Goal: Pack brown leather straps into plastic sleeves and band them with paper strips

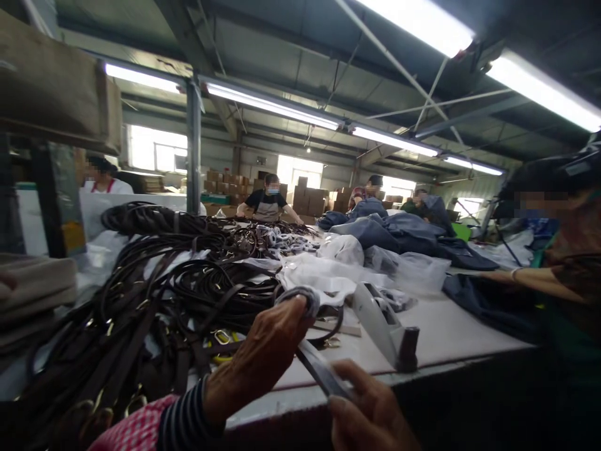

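Note:
My left hand [263, 360] is closed around a grey strap [300, 297], which loops over its fingertips. The strap runs down and right to my right hand [370, 410], whose thumb and fingers pinch its lower end near the table's front edge. A big heap of dark brown straps with brass buckles [154, 300] lies just left of my left hand. A grey metal tool with a dark knob [385, 326] rests on the table to the right of both hands.
White table [451, 332] holds clear plastic bags [347, 263] and dark blue fabric [404, 232]. A person's arm [530, 279] reaches in from the right. Other people work at the far end by stacked cartons [310, 200]. A steel post [193, 150] stands at left.

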Available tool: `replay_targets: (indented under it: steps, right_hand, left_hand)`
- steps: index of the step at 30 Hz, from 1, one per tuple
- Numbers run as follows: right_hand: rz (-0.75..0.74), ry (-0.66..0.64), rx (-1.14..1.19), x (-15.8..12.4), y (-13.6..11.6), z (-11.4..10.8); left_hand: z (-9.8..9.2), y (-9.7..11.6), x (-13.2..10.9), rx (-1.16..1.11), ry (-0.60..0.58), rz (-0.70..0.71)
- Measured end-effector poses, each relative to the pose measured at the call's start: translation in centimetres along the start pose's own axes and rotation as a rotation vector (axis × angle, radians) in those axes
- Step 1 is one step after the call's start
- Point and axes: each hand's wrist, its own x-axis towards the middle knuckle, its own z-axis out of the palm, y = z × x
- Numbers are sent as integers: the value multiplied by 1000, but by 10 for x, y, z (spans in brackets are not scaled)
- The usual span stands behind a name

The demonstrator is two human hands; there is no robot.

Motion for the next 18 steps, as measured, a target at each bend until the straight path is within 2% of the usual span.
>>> replay_targets:
  steps: [3,5,7,9,11,14,16,18]
  right_hand:
    - [13,14,-1,15,-41,-32]
    - [-66,53,-96,33,-53,-44]
    - [-226,132,-239,50,-49,-44]
    - [-392,246,-352,60,-33,-31]
    - [-471,309,-370,60,-11,-10]
    - [-459,295,-304,51,18,25]
    - [-415,298,-273,45,29,42]
    - [-354,292,-254,43,34,52]
  left_hand:
    - [-2,1,-33,1,-255,-8]
    - [-3,12,-46,-112,-299,-130]
    - [-3,24,-47,-308,-310,-335]
    - [-2,35,-39,-568,-324,-526]
    - [-2,43,-25,-825,-285,-625]
    - [-7,51,-2,-1085,-80,-661]
    - [-12,54,11,-1167,46,-677]
    - [-16,53,20,-1179,130,-637]
